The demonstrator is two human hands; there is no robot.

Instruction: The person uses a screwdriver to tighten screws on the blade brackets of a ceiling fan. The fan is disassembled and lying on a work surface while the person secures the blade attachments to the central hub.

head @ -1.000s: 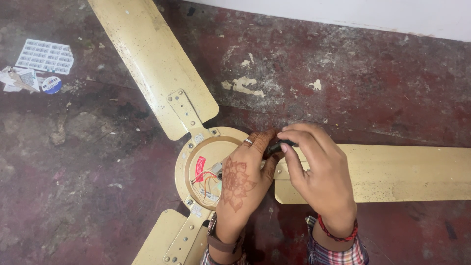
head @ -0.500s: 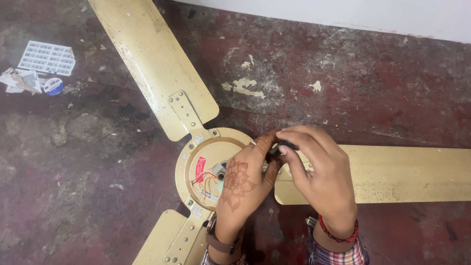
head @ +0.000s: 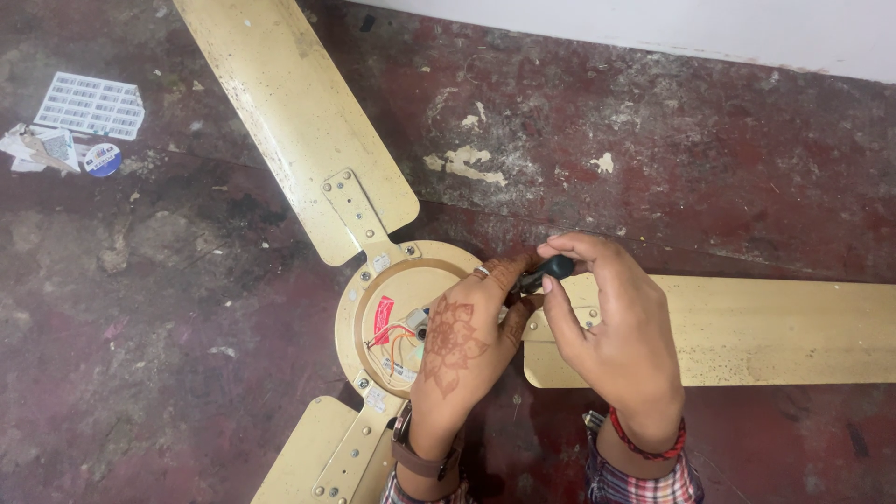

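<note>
A cream three-bladed ceiling fan lies on the floor, its round motor hub (head: pixel 373 308) open and showing red and white wires (head: pixel 397 336). My left hand (head: pixel 462 341), with a flower drawn on its back and a ring, rests on the hub's right edge. My right hand (head: pixel 611 327) pinches the black handle of a small tool (head: pixel 549 271), likely a screwdriver, at the joint where the right blade (head: pixel 747 327) meets the hub. The left fingers touch the tool's lower part. The tool's tip is hidden by my fingers.
A long blade (head: pixel 289 112) runs up and left, another (head: pixel 317 457) down to the bottom edge. The floor is worn dark red concrete. A blister pack (head: pixel 91 105), paper scraps and a small round blue thing (head: pixel 103 161) lie at the far left. A white wall (head: pixel 747 28) borders the top.
Both hands stay at the hub's right edge. My right fingers have shifted slightly on the black handle, as if turning it. The fan has not moved.
</note>
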